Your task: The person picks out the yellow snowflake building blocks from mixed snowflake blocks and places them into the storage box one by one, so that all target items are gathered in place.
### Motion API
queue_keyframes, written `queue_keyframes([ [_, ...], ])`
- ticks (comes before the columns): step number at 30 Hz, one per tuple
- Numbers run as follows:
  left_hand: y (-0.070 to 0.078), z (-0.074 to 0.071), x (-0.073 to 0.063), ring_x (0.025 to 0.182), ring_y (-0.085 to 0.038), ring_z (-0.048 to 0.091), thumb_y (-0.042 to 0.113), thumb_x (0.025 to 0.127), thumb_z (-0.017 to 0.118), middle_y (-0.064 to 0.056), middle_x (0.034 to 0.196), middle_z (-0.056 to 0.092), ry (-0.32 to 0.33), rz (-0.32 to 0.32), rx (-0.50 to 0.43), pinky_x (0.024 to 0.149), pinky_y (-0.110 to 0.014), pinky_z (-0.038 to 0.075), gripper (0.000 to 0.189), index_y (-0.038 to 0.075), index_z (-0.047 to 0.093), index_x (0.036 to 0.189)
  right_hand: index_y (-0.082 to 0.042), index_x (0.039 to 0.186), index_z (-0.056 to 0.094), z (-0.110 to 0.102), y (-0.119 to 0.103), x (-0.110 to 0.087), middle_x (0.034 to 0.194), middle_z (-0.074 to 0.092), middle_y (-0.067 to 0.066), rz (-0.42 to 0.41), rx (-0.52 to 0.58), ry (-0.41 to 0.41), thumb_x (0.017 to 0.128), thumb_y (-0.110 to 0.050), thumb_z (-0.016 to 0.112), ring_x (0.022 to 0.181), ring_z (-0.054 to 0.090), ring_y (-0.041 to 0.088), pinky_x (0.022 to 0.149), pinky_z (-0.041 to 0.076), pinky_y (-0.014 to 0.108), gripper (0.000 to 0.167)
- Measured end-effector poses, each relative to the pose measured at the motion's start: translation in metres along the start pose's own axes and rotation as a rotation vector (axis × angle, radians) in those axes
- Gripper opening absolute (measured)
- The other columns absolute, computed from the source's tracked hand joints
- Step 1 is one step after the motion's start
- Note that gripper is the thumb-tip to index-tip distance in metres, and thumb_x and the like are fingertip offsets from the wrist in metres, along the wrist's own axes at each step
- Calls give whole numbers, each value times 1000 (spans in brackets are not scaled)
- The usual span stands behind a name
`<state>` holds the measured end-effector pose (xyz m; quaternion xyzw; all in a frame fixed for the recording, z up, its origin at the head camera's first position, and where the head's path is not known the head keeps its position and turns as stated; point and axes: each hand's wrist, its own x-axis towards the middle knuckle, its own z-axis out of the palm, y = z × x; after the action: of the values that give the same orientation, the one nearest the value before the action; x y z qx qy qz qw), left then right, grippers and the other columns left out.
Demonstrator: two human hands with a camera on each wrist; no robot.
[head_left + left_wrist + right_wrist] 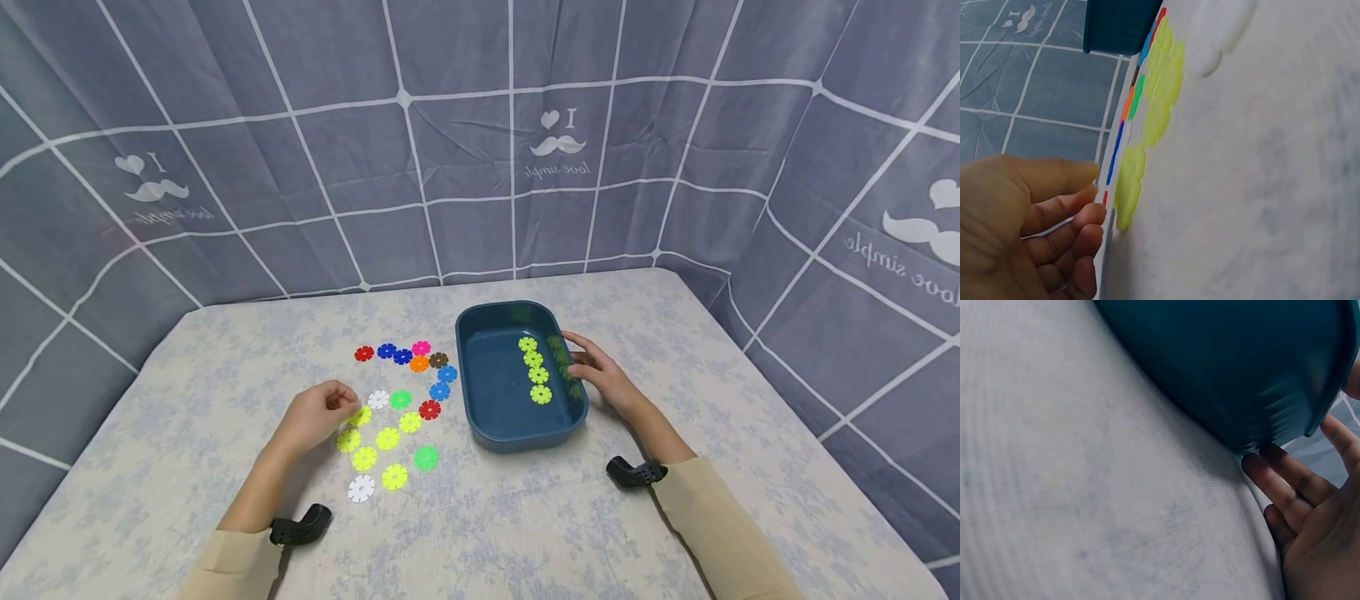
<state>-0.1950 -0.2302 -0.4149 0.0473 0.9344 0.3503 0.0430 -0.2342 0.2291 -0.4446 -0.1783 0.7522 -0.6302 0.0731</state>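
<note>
A dark teal plastic bin [502,437] stands on the table, with a row of yellow-green notched discs [537,375] inside. My right hand [611,383] holds its right side, thumb over the rim and fingertips against the outer wall in the right wrist view. To the left of the bin lie flat notched plastic discs in several colours. My left hand [318,415] is low beside them, its fingertips right at the edge of a yellow-green disc [362,417]. In the left wrist view, thumb and loosely bent fingers [1063,215] have nothing visible between them.
Red, dark blue, pink, orange, brown and light blue discs [440,391] form a curve near the bin's left wall. White [361,488] and green discs [426,457] lie among the yellow-green ones. A grey-blue checked curtain [465,167] hangs behind the patterned tablecloth [480,533].
</note>
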Motion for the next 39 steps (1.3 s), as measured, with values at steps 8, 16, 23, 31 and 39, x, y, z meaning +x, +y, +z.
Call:
queue_keyframes([
  [8, -3, -1, 1, 80, -21, 49, 32, 84, 78, -5, 89, 56, -62, -28, -19, 66, -33, 42, 39, 2, 62, 102, -12, 154, 27, 0, 0, 0, 145, 41, 26, 4, 12, 4, 100, -15, 51, 133, 38, 42, 105, 28, 62, 59],
  [16, -1, 3, 1, 82, -23, 47, 18, 82, 79, -7, 90, 53, -75, -11, 1, 67, -34, 42, 32, -1, 62, 102, -12, 154, 27, 0, -1, 0, 145, 40, 26, 15, 9, 5, 100, -15, 51, 134, 37, 41, 106, 27, 62, 59],
  [23, 0, 5, 0, 82, -24, 47, 16, 82, 79, -7, 91, 53, -63, -14, -15, 68, -34, 40, 34, 0, 58, 104, -12, 154, 27, 0, -1, -1, 145, 40, 26, 20, 6, 12, 99, -14, 51, 134, 37, 42, 106, 26, 63, 59],
  [31, -7, 8, 5, 82, -24, 49, 14, 86, 75, -8, 91, 54, -21, -61, -50, 66, -32, 42, 31, 1, 56, 107, -10, 154, 27, -1, -1, 0, 145, 41, 26, -10, 28, 2, 100, -13, 52, 132, 39, 41, 103, 31, 59, 59],
  [39, -6, 4, 5, 77, -22, 51, 11, 90, 69, -7, 88, 57, 7, -66, -113, 63, -30, 43, 22, 0, 57, 104, -10, 153, 28, 0, -2, 1, 145, 40, 26, -12, 24, -1, 99, -12, 51, 133, 38, 42, 103, 32, 59, 59],
])
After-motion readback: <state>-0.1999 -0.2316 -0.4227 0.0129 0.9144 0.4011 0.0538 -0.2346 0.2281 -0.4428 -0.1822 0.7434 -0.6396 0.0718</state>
